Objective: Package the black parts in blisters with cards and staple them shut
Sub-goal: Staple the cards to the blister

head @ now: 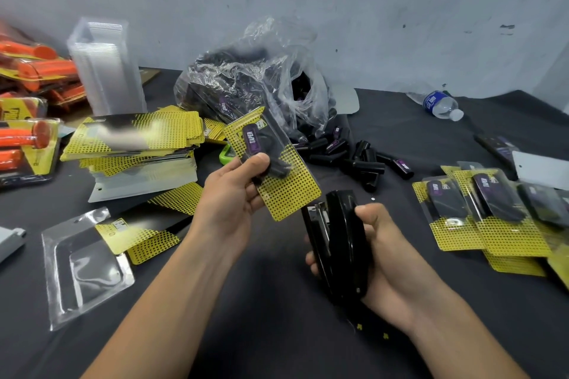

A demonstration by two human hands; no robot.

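Observation:
My left hand (234, 191) holds up a filled blister pack (277, 169), with a yellow-dotted card and a black part labelled "TAPER" inside. My right hand (378, 252) grips a black stapler (338, 243), its jaw just below the pack's lower corner, not touching it. Loose black parts (354, 160) lie behind on the dark table. A stack of yellow cards (135, 138) sits at the left. An empty blister with a card partly in it (89, 258) lies at the lower left. Finished packs (486, 212) are spread at the right.
A clear plastic bag of black parts (255, 86) stands at the back centre. A tall stack of empty blisters (104, 68) rises at the back left, next to orange packaged items (30, 101). A water bottle (437, 103) lies at the back right by the wall.

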